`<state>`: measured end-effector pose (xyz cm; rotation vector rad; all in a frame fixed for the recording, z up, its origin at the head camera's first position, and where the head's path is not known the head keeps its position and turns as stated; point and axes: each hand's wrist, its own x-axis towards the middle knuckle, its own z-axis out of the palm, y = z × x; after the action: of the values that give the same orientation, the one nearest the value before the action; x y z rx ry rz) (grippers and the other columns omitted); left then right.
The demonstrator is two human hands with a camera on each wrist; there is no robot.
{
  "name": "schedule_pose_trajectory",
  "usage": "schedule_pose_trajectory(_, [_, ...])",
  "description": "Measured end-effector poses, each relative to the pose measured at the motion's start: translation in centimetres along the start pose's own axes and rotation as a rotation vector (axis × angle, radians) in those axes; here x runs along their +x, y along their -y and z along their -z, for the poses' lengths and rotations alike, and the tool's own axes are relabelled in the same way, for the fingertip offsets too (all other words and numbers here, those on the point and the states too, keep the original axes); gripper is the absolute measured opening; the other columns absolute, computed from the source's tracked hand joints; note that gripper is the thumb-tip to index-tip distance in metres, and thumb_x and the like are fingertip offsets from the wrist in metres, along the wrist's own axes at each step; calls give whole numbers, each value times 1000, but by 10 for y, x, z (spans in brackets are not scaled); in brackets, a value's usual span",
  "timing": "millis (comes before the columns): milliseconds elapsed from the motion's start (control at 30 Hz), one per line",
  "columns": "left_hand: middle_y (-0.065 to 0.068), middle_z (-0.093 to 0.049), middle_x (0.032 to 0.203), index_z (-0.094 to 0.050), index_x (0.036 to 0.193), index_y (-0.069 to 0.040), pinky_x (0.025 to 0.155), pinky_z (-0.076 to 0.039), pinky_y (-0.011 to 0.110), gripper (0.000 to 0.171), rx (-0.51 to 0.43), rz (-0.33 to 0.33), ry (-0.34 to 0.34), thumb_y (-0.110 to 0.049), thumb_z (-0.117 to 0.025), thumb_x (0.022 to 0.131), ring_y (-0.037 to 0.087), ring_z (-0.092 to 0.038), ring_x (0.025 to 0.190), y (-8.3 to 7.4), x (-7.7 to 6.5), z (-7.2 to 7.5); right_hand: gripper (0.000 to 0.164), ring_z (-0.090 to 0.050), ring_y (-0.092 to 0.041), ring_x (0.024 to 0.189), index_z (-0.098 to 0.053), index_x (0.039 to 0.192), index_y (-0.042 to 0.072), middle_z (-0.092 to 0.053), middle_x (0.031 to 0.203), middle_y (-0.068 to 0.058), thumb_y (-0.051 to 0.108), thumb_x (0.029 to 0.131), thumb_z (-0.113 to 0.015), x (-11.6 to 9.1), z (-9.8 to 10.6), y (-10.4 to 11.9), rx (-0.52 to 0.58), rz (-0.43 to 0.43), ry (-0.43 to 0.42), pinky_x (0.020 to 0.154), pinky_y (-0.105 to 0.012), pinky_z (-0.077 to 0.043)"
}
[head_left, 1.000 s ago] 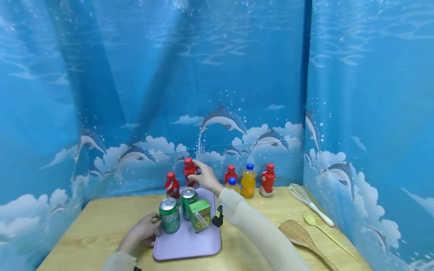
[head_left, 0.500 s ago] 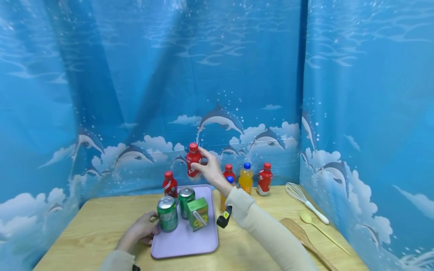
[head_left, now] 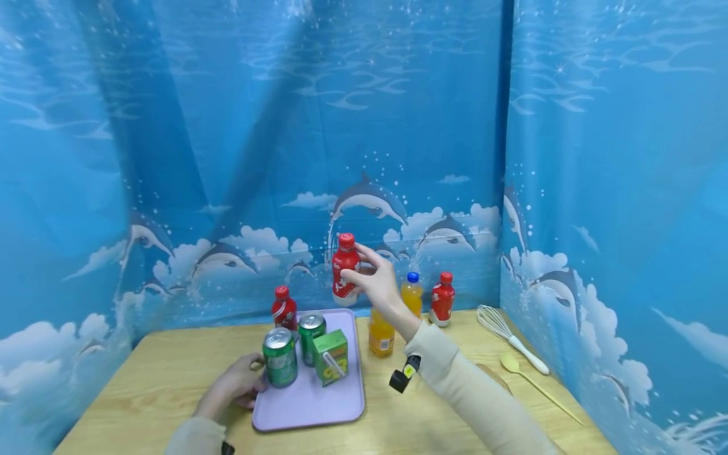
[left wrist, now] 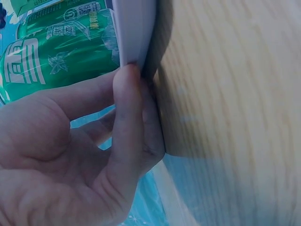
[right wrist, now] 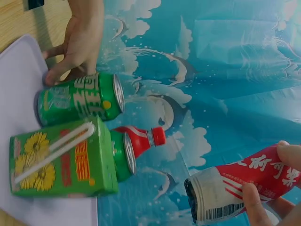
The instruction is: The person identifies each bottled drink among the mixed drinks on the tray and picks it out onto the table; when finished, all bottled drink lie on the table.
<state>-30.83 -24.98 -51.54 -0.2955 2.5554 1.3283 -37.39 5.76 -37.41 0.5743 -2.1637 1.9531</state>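
Note:
My right hand (head_left: 382, 287) grips a red cola bottle (head_left: 344, 272) by its side and holds it upright in the air above the tray's far right corner. In the right wrist view the bottle's white base (right wrist: 214, 200) shows below the fingers. My left hand (head_left: 237, 382) pinches the left rim of the lilac tray (head_left: 309, 414), beside a green soda can (head_left: 280, 360). The left wrist view shows the fingertips (left wrist: 127, 77) on the tray's wall. A second green can (head_left: 311, 335) and a green drink carton (head_left: 331, 357) with a straw also stand on the tray.
Behind the tray's far left corner stands another red bottle (head_left: 284, 309). Right of the tray are two orange drink bottles (head_left: 381, 335) and a red bottle (head_left: 442, 300). A whisk (head_left: 512, 338), a yellow spoon (head_left: 534, 382) and a partly hidden wooden spatula (head_left: 493, 376) lie farther right.
My right hand has lifted the red bottle from the tray's far end and carried it up and to the right. My left hand stays at the tray's rim.

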Motion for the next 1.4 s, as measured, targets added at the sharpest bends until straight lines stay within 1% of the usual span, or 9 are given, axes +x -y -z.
schedule_pose_trajectory(133, [23,-62,97,-42,150,8,55,-62,29,72,-5,-4,1,10,-66,82,24,-65,68,0,1,0,61,-70,-27,112,-57,152,26,-65,137,-13,23,95,-79,-7,16,1,-16,27,-46,74,-32,-68])
schedule_pose_trajectory(367, [24,-62,99,-40,151,8,56,-63,29,73,-3,9,2,11,-65,82,25,-65,70,-1,3,1,65,-60,-29,124,-53,154,28,-62,141,-10,34,95,-79,-19,47,-2,-95,35,-131,86,-39,-68])
schedule_pose_trajectory(600, [23,-62,98,-40,151,9,56,-62,29,72,0,2,3,10,-65,83,25,-65,70,-3,1,1,64,-60,-30,121,-53,154,28,-60,140,-12,36,95,-78,-28,74,-14,-161,19,-251,93,-42,-65])
schedule_pose_trajectory(767, [23,-61,97,-40,150,10,55,-62,29,72,-4,-2,4,11,-65,82,24,-64,69,-1,1,2,66,-63,-31,114,-54,153,25,-63,139,-13,35,93,-80,-33,88,-29,-222,-4,-319,86,-31,-63])
schedule_pose_trajectory(867, [23,-61,97,-39,150,10,55,-62,29,72,-8,-1,6,11,-65,82,24,-64,69,0,1,2,66,-65,-32,112,-56,151,22,-65,138,-14,31,92,-82,-37,94,-38,-230,-30,-343,83,-28,-63])
schedule_pose_trajectory(1033, [22,-61,96,-40,150,9,55,-62,29,72,-19,-6,6,11,-64,82,24,-64,69,2,1,2,66,-69,-34,110,-57,150,17,-65,138,-18,23,90,-83,-41,101,-53,-260,-75,-330,85,-28,-63])
schedule_pose_trajectory(1167, [21,-61,96,-41,149,9,54,-62,29,71,-27,-6,8,11,-64,83,23,-63,68,2,1,1,66,-70,-34,108,-56,148,13,-66,136,-21,19,89,-84,-46,104,-67,-337,-115,-316,76,-25,-63])
schedule_pose_trajectory(1233, [21,-61,95,-41,148,9,54,-61,28,70,-27,-8,8,11,-64,82,23,-63,68,3,1,0,66,-69,-35,108,-55,147,11,-66,135,-23,17,88,-84,-48,106,-74,-358,-137,-304,72,-26,-64])
schedule_pose_trajectory(1400, [20,-61,93,-42,147,8,53,-61,27,68,-27,-14,6,12,-64,82,21,-62,66,3,1,-1,64,-69,-38,109,-54,145,8,-64,136,-26,12,88,-82,-53,109,-89,-354,-193,-272,66,-39,-68])
